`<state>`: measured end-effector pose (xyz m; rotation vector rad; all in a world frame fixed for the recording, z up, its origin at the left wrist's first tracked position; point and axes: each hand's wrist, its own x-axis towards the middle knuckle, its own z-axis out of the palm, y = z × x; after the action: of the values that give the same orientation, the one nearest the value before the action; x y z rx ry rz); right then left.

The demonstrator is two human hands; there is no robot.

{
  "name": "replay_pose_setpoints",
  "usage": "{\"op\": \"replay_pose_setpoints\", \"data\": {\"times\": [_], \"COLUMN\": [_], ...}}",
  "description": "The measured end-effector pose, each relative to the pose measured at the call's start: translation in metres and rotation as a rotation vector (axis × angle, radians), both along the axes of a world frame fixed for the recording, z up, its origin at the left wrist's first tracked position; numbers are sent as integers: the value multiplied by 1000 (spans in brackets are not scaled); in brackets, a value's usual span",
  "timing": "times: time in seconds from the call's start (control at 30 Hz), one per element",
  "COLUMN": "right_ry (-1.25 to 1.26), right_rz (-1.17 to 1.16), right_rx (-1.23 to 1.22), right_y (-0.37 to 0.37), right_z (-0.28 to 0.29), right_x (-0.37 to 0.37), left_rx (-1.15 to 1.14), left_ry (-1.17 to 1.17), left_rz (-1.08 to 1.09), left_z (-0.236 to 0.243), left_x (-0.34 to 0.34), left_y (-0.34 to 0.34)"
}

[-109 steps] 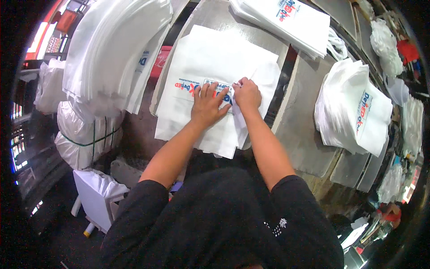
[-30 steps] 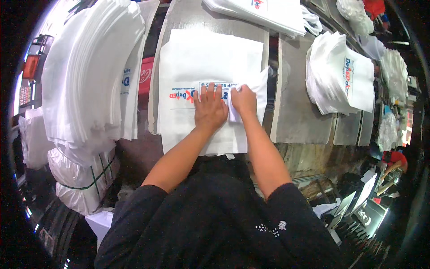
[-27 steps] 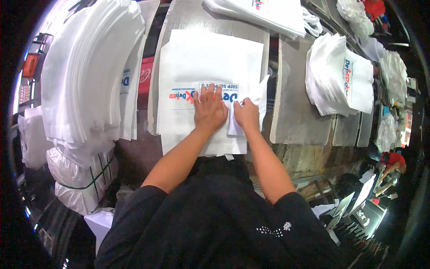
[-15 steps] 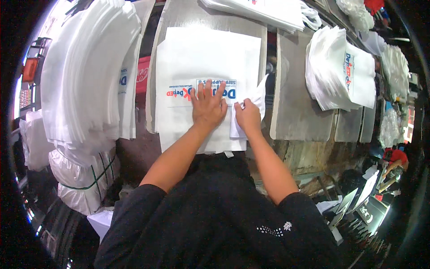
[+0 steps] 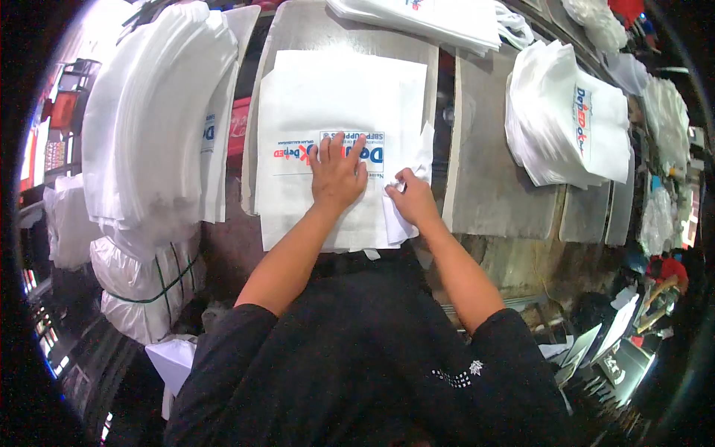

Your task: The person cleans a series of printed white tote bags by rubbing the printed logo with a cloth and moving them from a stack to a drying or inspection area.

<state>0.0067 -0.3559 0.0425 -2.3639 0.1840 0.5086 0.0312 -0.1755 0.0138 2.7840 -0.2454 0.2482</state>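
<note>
A white printed bag (image 5: 335, 97), apparently of fabric or woven plastic, lies flat in front of me with its blue and red print upside down. My left hand (image 5: 339, 175) rests palm down across the print, fingers spread. At the bag's right side my right hand (image 5: 412, 200) is closed, thumb and fingers pinching a crumpled white flap (image 5: 398, 223) that is folded over along that edge. A small white tab (image 5: 372, 254) sticks out at the near edge, by my black shirt. Whether more layers lie under the bag, I cannot tell.
Beneath the bag is a grey board (image 5: 298, 30). A tall stack of white sheets (image 5: 149, 119) stands left, above a strapped white bundle (image 5: 141, 287). To the right, a pile of printed bags (image 5: 555, 112) sits on another board (image 5: 484, 201). Folded white bags (image 5: 424, 22) lie beyond.
My right hand has slid slightly down along the bag's right edge, and the flap there is more crumpled. The left hand stays flat on the print. The whole view has shifted slightly.
</note>
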Motion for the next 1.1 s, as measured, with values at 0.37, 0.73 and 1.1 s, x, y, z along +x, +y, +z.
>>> {"op": "replay_pose_setpoints", "data": {"times": [0.37,0.73,1.1], "right_ry": [-372,-95,-71], "right_rz": [129,186,350], "right_rx": [77,-64,-96], "right_y": [-1,2,5], "right_z": [-20,-14,-2], "right_x": [11,34,59], "left_rx": [-56,-59,-83], "left_ry": [-86,-36,13], "left_rz": [-63,-93,-98], "left_z": [3,-2,-3], "left_x": [1,1,1], "left_y": [4,5,10]}}
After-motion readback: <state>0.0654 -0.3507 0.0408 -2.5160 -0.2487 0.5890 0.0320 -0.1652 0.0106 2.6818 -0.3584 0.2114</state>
